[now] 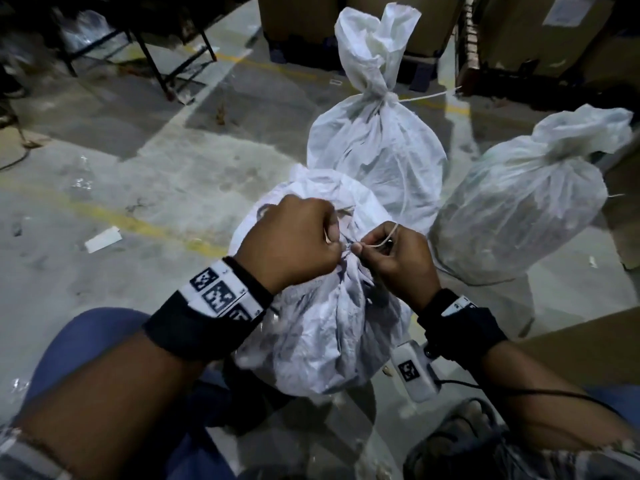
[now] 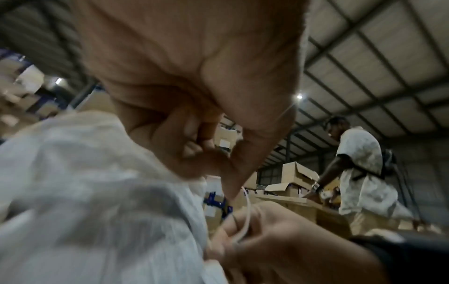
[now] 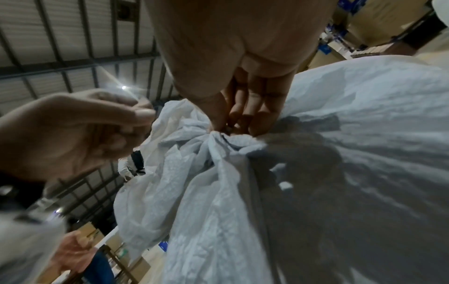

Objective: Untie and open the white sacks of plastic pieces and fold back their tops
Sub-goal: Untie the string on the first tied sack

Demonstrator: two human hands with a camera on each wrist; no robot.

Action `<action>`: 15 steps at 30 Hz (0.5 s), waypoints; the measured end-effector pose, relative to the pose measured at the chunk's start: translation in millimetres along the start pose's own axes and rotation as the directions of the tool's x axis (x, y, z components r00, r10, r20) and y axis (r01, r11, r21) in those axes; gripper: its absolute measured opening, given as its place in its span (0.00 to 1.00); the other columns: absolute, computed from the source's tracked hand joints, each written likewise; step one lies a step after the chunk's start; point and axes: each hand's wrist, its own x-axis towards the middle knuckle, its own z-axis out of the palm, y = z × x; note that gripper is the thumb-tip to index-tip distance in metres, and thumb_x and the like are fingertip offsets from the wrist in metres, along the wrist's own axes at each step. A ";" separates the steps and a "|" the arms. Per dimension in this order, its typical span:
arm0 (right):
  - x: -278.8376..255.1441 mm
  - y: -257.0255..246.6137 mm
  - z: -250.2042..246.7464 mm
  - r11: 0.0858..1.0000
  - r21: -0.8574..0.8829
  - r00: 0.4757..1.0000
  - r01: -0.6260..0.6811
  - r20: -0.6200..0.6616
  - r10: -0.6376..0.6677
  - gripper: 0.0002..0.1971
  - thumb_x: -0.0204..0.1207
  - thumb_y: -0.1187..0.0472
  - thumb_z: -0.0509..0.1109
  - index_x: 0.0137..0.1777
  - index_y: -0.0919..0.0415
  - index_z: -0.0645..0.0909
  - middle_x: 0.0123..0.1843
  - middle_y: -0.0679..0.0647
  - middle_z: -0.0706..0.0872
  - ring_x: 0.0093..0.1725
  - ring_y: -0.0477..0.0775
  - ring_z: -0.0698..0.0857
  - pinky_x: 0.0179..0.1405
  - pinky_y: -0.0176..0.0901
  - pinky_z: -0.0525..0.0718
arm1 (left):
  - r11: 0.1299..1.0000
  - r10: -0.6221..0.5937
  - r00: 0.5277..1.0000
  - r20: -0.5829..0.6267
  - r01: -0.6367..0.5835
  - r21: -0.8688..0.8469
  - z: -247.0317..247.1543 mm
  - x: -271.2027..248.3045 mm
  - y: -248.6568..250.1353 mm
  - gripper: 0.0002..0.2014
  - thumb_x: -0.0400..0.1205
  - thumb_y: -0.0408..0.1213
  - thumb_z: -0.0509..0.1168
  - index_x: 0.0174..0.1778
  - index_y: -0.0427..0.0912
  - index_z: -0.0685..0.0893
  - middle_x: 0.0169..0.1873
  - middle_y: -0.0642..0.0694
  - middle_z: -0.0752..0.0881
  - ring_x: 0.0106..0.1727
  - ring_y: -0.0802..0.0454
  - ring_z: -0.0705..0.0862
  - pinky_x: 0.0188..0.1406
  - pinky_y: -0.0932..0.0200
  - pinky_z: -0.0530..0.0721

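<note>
Nearest sack point(image 1: 322, 327) stands on the concrete floor point(image 1: 138, 188) betw the person's knees, neck still bunched & tied. Left hand point(image 1: 294, 242) is curled at the knot, fingertips pinching the gathered cloth. Right hand point(image 1: 391, 258), just right of the knot, pinches the thin tie string point(image 1: 375, 242) betw thumb & forefinger. Behind that sack a 2nd tied sack point(image 1: 377, 147) stands upright, top sticking up. A 3rd tied sack point(image 1: 526, 209) sits to the right of it. Cardboard boxes point(image 1: 540, 32) stand farthest back
</note>
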 end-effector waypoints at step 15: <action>-9.1 -11.6 10.3 0.992 0.126 0.999 -0.019 0.048 0.014 0.06 0.72 0.62 0.82 0.41 0.64 0.88 0.32 0.60 0.90 0.28 0.48 0.85 0.30 0.38 0.80 | 0.959 0.006 0.993 0.115 0.027 -0.282 21.5 13.4 -33.5 0.12 0.78 0.30 0.71 0.46 0.49 0.75 0.40 0.55 0.84 0.42 0.56 0.84 0.43 0.58 0.81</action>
